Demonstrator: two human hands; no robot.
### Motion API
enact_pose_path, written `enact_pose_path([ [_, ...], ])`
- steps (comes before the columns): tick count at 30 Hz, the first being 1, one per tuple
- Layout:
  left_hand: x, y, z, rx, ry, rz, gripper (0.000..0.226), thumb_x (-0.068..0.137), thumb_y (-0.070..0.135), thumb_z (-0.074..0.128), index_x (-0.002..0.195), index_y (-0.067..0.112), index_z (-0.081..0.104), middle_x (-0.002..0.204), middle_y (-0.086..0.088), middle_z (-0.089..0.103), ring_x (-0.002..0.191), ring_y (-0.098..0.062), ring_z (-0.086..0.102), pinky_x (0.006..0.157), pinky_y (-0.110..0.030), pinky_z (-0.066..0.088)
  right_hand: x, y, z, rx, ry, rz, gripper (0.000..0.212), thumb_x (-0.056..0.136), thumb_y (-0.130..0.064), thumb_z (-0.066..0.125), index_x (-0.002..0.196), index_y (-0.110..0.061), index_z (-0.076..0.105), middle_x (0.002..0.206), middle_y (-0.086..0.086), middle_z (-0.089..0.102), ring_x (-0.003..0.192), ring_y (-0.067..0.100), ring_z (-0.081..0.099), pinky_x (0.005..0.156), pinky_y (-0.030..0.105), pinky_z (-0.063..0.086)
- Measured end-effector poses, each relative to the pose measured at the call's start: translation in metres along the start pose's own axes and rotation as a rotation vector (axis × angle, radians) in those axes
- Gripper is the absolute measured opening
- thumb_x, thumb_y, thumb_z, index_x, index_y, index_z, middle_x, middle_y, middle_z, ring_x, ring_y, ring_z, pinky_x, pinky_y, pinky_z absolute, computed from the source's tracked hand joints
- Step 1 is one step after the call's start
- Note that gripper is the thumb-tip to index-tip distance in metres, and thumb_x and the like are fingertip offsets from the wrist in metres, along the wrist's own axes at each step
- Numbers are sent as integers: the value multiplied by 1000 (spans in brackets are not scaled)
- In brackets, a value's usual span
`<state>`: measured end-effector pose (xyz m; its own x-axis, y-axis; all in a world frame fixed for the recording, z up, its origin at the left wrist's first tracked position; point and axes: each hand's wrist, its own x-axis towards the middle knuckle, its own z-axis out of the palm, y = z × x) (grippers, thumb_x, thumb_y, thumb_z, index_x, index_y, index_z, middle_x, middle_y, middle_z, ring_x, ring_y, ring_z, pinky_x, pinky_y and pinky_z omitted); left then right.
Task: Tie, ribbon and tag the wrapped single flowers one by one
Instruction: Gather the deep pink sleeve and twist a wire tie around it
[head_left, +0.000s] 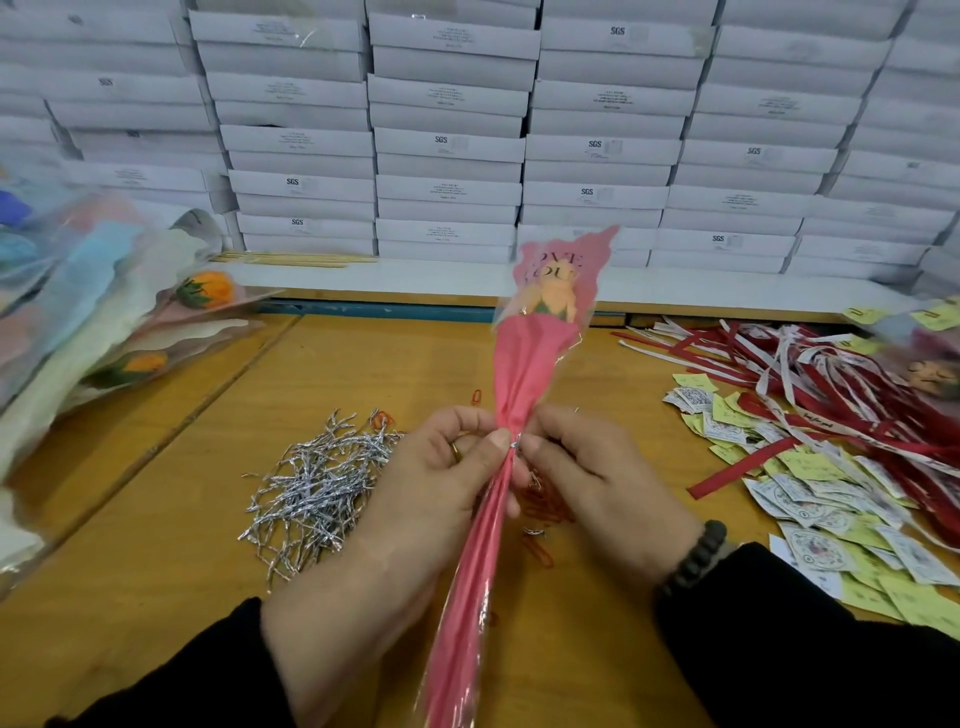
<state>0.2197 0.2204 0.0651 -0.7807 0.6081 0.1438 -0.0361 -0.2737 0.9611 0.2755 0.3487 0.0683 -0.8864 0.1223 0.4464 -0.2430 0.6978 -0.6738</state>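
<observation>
A single flower in pink wrap (524, 358) stands upright over the wooden table (322, 374), its pale bloom showing behind clear film printed with dark letters. My left hand (441, 467) grips the gathered neck of the wrap. My right hand (587, 467) pinches a silver twist tie (515, 444) at that neck, right beside my left thumb. A heap of silver twist ties (317, 483) lies left of my hands. Red and white ribbons (810, 395) and yellow and white paper tags (810, 499) lie to the right.
A pile of wrapped flowers in pastel sleeves (104, 322) lies at the left. Red paper clips (540, 525) are scattered under my hands. Stacked white boxes (447, 140) wall off the back. Thin wooden sticks (291, 258) lie on a ledge before them.
</observation>
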Motion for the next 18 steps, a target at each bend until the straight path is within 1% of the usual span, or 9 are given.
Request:
enact_pose_path([
  [3, 0, -1, 2, 66, 10, 36, 5, 90, 8, 53, 91, 6, 58, 58, -2, 63, 48, -8, 54, 50, -17, 46, 2, 2, 2, 137, -38, 85, 25, 86, -21, 45, 61, -24, 50, 61, -12, 54, 60, 3, 46, 61, 23, 35],
  [4, 0, -2, 3, 86, 16, 48, 5, 90, 8, 54, 89, 8, 58, 56, 0, 62, 50, -7, 54, 52, -18, 46, 2, 3, 2, 177, -33, 108, 29, 89, -16, 48, 60, -23, 51, 57, -13, 54, 58, 1, 46, 60, 22, 34],
  [6, 0, -4, 5, 112, 33, 62, 6, 90, 9, 54, 86, 12, 57, 56, 1, 61, 52, -9, 52, 57, -25, 45, 2, 4, 2, 213, -31, 153, 37, 91, -5, 50, 59, -21, 51, 51, -16, 52, 53, -1, 45, 56, 17, 32],
  [8, -1, -6, 5, 128, 43, 71, 4, 90, 10, 55, 86, 12, 56, 59, 1, 59, 53, -9, 51, 57, -28, 44, 2, 2, 2, 223, -35, 188, 36, 90, -2, 49, 59, -19, 50, 47, -14, 50, 48, -1, 43, 52, 14, 30],
  [10, -1, -6, 4, 145, 39, 92, 3, 89, 8, 55, 88, 6, 56, 64, -2, 59, 53, -5, 53, 53, -20, 44, 3, 0, 0, 262, -41, 238, 33, 90, -2, 49, 60, -14, 51, 49, -11, 45, 46, 0, 39, 49, 16, 29],
  [11, -1, -6, 4, 145, 33, 105, 3, 89, 6, 55, 88, 3, 55, 65, -3, 59, 52, -3, 54, 51, -16, 43, 3, -2, 0, 299, -57, 276, 31, 91, -2, 48, 62, -12, 51, 52, -6, 44, 45, 2, 38, 47, 16, 29],
  [13, -2, -5, 4, 103, 15, 119, 2, 89, 1, 53, 88, -1, 53, 64, -5, 61, 51, -4, 57, 48, -13, 44, 3, -5, -1, 433, -99, 384, 30, 92, -2, 45, 63, -8, 51, 53, 2, 41, 43, 8, 37, 43, 17, 28],
  [16, -2, -3, 5, -1, -10, 109, 2, 89, -4, 50, 90, -6, 50, 58, -5, 62, 49, -10, 61, 46, -18, 48, 2, -5, -1, 743, -153, 550, 33, 92, -1, 41, 59, -6, 48, 51, 4, 37, 40, 11, 34, 41, 18, 27],
  [18, -2, -3, 5, -41, -22, 99, 2, 89, -5, 49, 90, -5, 50, 57, -6, 62, 48, -13, 61, 45, -21, 50, 1, -5, 1, 885, -197, 607, 33, 91, -3, 37, 60, -8, 44, 52, 4, 35, 42, 12, 31, 42, 20, 26],
])
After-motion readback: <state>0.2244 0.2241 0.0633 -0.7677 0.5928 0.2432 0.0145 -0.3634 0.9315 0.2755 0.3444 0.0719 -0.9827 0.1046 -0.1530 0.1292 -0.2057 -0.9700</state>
